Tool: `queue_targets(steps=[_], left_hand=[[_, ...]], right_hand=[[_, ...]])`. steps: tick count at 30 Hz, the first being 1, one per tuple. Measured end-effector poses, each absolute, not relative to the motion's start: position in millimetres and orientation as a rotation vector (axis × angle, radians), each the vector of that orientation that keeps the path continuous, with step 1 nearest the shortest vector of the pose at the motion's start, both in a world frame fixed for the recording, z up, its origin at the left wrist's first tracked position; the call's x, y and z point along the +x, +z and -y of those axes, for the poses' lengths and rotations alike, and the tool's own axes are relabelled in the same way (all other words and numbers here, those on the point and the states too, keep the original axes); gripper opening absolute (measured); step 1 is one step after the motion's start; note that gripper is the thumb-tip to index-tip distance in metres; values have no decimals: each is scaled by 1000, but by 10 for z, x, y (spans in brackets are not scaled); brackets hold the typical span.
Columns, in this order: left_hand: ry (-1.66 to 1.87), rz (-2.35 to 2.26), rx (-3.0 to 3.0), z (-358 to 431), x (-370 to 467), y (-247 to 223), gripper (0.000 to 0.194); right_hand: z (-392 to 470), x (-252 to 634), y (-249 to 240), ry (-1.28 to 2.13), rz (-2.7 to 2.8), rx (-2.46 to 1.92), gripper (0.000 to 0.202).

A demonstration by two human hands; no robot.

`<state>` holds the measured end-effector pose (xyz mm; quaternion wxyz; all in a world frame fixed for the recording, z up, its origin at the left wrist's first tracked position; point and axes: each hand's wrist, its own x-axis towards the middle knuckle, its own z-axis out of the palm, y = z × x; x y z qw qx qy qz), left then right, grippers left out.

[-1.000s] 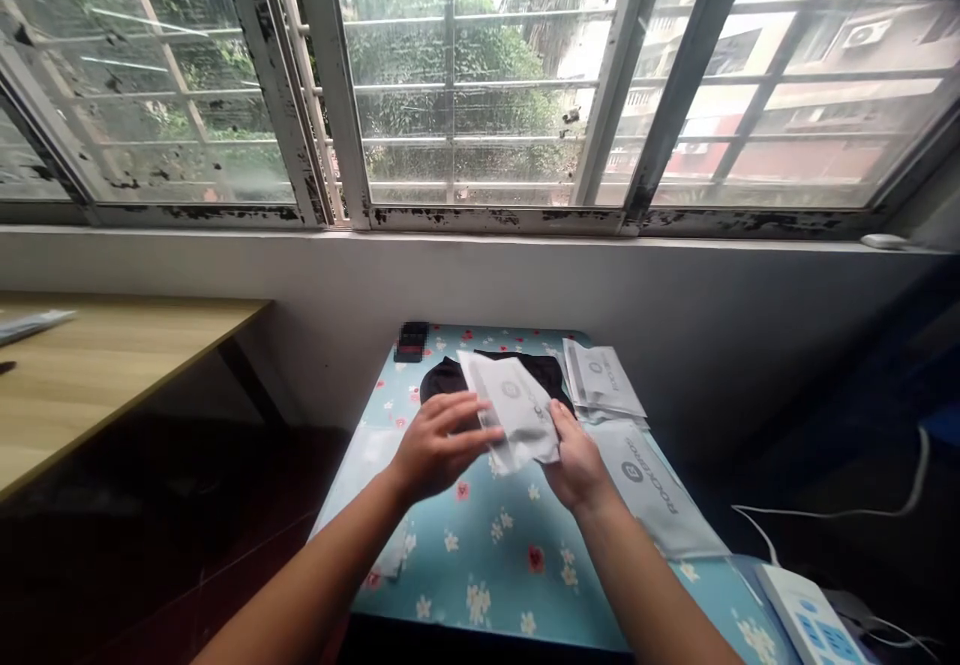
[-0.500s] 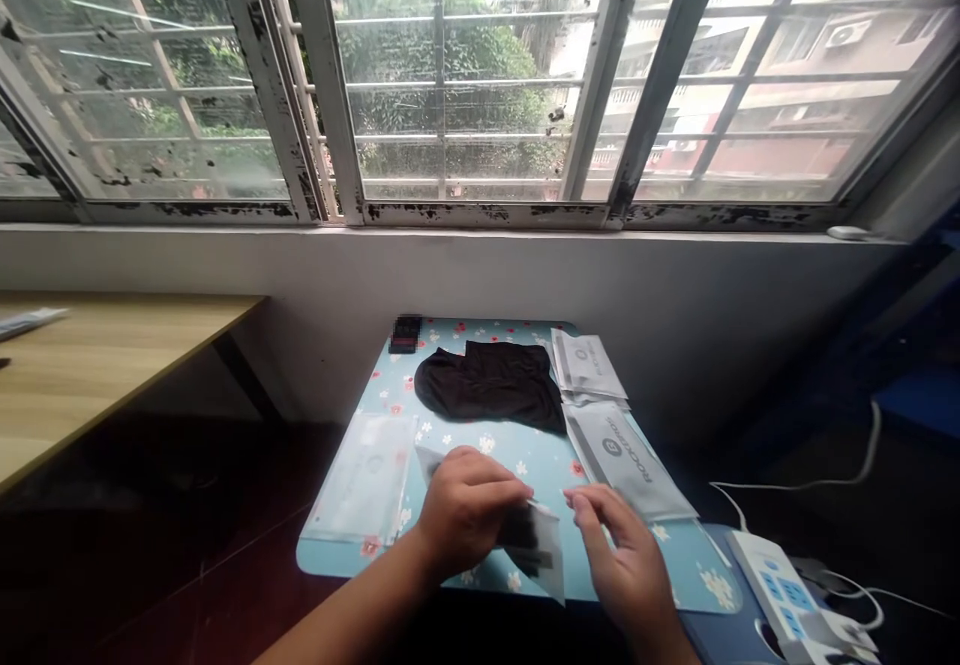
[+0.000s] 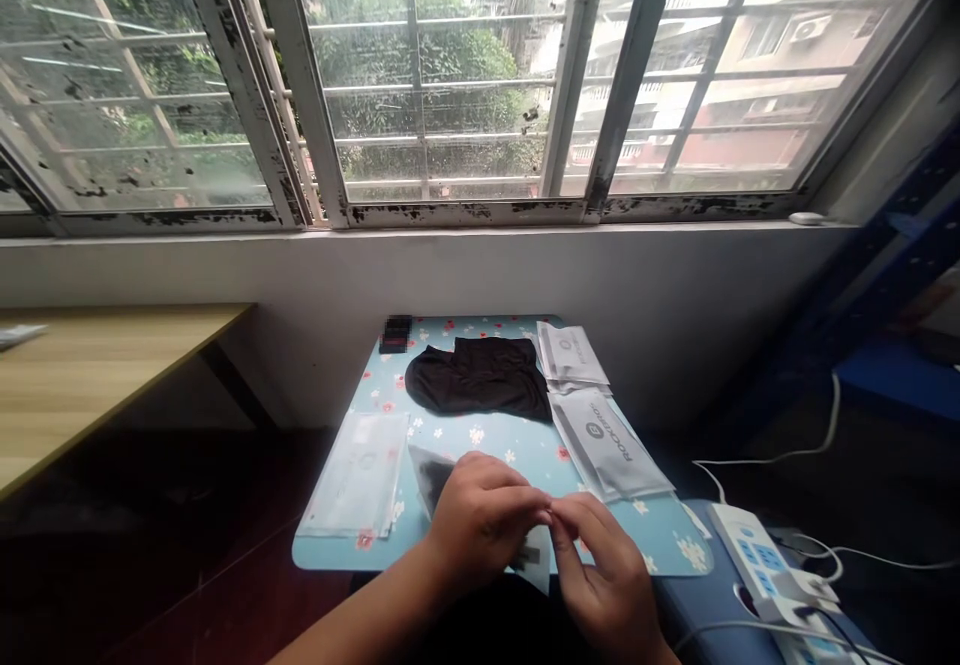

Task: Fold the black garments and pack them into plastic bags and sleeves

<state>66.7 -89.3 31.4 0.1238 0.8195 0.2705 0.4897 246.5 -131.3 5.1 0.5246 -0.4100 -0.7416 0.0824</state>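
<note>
Over the near edge of the small floral table, my left hand (image 3: 487, 510) grips a translucent plastic bag (image 3: 536, 557) with something dark inside. Most of the bag is hidden behind that hand. My right hand (image 3: 606, 567) is closed in a pinch at the bag's edge, its fingertips meeting those of the left hand. Beyond the hands, a folded black cloth garment (image 3: 480, 377) lies flat. Frosted plastic bags (image 3: 358, 475) lie flat to the left of the hands.
Grey-white printed packets (image 3: 611, 445) line the table's (image 3: 450, 435) right side. A dark blurred item (image 3: 395, 334) sits at its far left corner. A power strip (image 3: 761, 565) with cables stands at right. A wooden desk (image 3: 112, 365) is at left, and windows are ahead.
My right hand has moved left to the bag's edge and now pinches there beside the left fingers. The camera view has shifted slightly.
</note>
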Motion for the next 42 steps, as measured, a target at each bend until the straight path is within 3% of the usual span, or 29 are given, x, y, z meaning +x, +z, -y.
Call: queue_targets(steps=[8,14,28,34,42], left_hand=[[1393,-979,2477,770,398,268,16],[1305,-1191,2399,717,64,128,17],[1342,-1241,2318,776,-97,-32,13],[1357,-1079,2469,855,-35,5,7],[1289,-800,2554,978,182,-6,4]], right_hand=[[1238,2591,32,-40,1593,-1085,17],[1133,2841,20,-10,1494,-1216,7],[1080,2924,-152,24,1454,-1289,12],[1185,2931,-11,-35,1618,-1262,9],[1244,2775,323,-243,2318,-1231,34]])
